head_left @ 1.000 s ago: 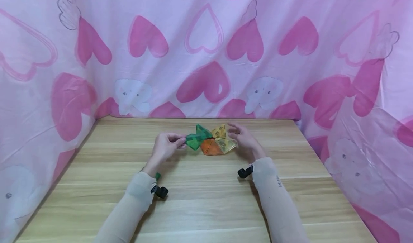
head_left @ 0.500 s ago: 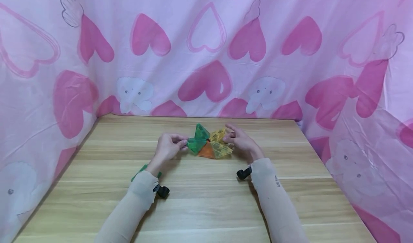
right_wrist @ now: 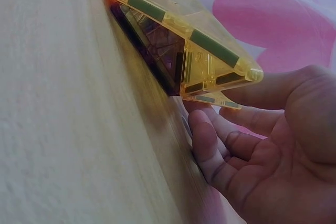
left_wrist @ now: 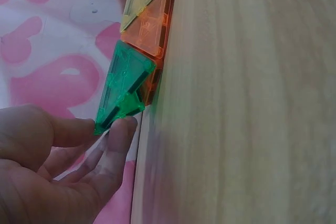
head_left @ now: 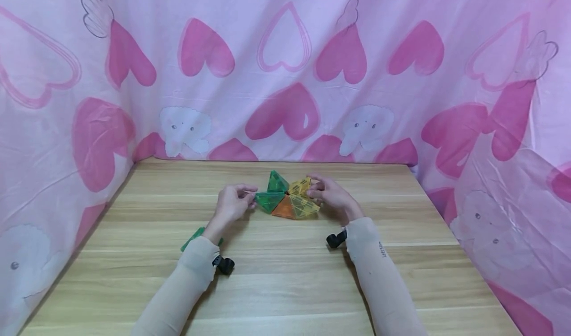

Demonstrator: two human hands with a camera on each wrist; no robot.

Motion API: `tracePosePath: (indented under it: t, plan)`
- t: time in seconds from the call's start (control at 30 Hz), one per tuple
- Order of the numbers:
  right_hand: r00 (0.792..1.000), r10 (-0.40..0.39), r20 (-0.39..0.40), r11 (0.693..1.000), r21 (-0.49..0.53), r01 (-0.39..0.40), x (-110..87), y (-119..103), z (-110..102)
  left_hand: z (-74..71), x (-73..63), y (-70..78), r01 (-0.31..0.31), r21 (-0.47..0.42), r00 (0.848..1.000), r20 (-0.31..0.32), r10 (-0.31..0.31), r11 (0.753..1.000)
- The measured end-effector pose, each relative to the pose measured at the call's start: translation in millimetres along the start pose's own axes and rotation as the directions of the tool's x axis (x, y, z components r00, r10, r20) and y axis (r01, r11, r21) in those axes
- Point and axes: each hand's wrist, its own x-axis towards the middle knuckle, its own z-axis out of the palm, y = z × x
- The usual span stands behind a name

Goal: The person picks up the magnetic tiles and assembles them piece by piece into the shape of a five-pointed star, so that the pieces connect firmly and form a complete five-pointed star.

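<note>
A ring of translucent magnetic tiles stands at the table's far middle, its triangles leaning up around a shared centre. My left hand [head_left: 233, 202] pinches the outer corner of a green magnetic tile [left_wrist: 122, 85] between thumb and fingertips. Orange tiles [head_left: 284, 207] form the front of the ring. At the right, my right hand [head_left: 332, 195] has its fingers curled about a yellow magnetic tile [right_wrist: 223, 59]; the exact contact is partly hidden behind it. A dark purple tile [right_wrist: 152, 45] lies under the yellow one. Another green tile [head_left: 276, 182] rises at the back left.
Partly covered by my left wrist, loose green pieces [head_left: 193, 239] lie on the wooden table [head_left: 285, 286]. A pink heart-patterned curtain [head_left: 285, 113] hangs behind the table and along both sides.
The ring has shifted slightly left, and the green tile in my left hand has tilted down beside the orange ones. My right hand has moved in from beside the ring to the yellow tiles.
</note>
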Motion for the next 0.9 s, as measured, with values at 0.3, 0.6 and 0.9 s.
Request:
tracePosePath:
  t: [0.3, 0.6, 0.9]
  plan:
    - [0.999, -0.023, -0.022, 1.0, 0.005, 0.023, 1.4, 1, 1, -2.3, -1.6, 0.9, -0.04, 0.08, 0.999, 0.033, 0.038, 0.996]
    - [0.995, 0.043, -0.085, 0.997, 0.069, -0.037, -1.2, -1, 3, -15.1, -3.1, 1.4, -0.098, 0.169, 0.991, 0.107, 0.081, 0.981]
    - [0.989, 0.057, -0.14, 0.996, 0.074, -0.047, -0.4, 0, 7, -62.7, -22.2, 0.9, -0.099, 0.27, 0.97, 0.24, 0.033, 0.958]
